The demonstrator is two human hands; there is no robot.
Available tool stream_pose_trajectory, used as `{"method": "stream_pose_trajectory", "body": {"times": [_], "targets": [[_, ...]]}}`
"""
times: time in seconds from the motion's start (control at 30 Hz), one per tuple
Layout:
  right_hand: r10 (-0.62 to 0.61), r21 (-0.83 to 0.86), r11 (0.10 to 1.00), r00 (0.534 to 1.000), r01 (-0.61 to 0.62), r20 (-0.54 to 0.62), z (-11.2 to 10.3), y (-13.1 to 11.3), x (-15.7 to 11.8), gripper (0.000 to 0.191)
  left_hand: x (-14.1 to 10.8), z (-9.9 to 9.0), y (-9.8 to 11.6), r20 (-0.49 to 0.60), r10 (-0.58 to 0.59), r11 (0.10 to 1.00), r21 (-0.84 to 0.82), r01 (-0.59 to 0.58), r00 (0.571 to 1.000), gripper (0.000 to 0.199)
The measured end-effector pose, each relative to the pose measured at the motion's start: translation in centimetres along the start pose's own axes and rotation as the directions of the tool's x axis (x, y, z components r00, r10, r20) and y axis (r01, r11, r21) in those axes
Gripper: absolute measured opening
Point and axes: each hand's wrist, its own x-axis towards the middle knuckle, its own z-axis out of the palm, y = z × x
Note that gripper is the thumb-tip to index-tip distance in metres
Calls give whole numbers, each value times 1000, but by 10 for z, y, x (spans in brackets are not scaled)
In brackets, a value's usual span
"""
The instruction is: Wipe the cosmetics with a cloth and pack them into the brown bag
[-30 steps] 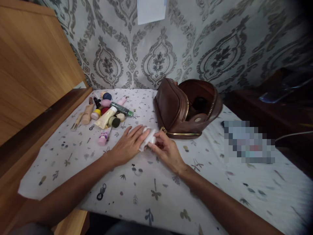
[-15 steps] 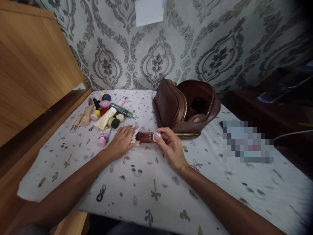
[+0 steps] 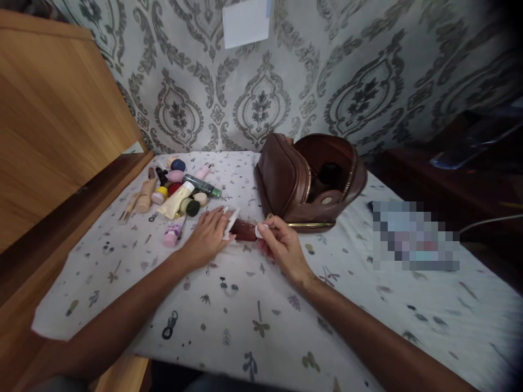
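Note:
A small reddish-brown bottle lies sideways between my hands, just above or on the printed cloth; I cannot tell which. My left hand is closed around its left end with a crumpled white tissue between palm and bottle. At the other end, the fingers of my right hand pinch the bottle's white end. Just left of my left hand lies a pink tube with a purple print. An unzipped brown leather bag stands behind my right hand.
Several cosmetics lie in a pile at the left, among them a cream tube, a dark green tube and a pink sponge. A blurred-out flat object rests at the right. A wooden panel rises along the left edge.
My left hand has turned slightly and the tissue bunches higher at the bottle's left end. My right fingers have curled further around the white end. The view has shifted slightly.

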Motion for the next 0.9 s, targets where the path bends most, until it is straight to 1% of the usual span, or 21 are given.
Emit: {"method": "stream_pose_trajectory", "body": {"times": [0.07, 0.17, 0.27, 0.4, 0.47, 0.53, 0.6, 0.67, 0.73, 0.8, 0.83, 0.9], "targets": [[-49, -74, 996, 999, 47, -24, -1, 0, 1, 40, -1, 1, -7, 18, -36, 998, -49, 37, 999, 41], [-108, -148, 984, 992, 98, -65, -3, 0, 2, 34, -3, 2, -11, 31, -59, 995, -84, 61, 998, 41], [-126, -115, 986, 989, 118, -74, -3, -1, 2, 30, -4, 4, -11, 31, -60, 994, -88, 63, 998, 46], [-135, -17, 991, 990, 134, -47, 0, -1, 3, 32, -4, 7, -10, 7, -91, 991, -93, 91, 996, 52], [-125, 35, 991, 991, 126, -37, 1, -1, 3, 32, -4, 8, -6, -16, -86, 993, -86, 84, 996, 59], [-104, 65, 992, 994, 105, -21, 1, -1, 3, 35, -4, 9, 1, -33, -36, 998, -59, 34, 999, 67], [-74, 72, 995, 997, 75, -9, 1, -1, 3, 37, -4, 7, 10, -33, 46, 999, -9, -46, 998, 71], [-51, 72, 996, 999, 51, -8, 0, -1, 3, 40, -4, 2, 19, -12, 140, 989, 42, -139, 990, 68], [-33, 75, 997, 999, 34, -13, 0, 0, 4, 42, -5, -5, 23, 29, 226, 971, 71, -227, 974, 62], [-8, 88, 996, 1000, 10, -19, -1, 2, 5, 44, -6, -12, 21, 80, 285, 954, 78, -291, 955, 59], [8, 95, 996, 1000, -6, -22, -1, 3, 6, 45, -6, -14, 18, 99, 295, 950, 78, -303, 950, 58], [42, 107, 994, 999, -38, -31, -1, 4, 7, 48, -7, -14, 8, 108, 271, 957, 74, -280, 956, 57]]}}
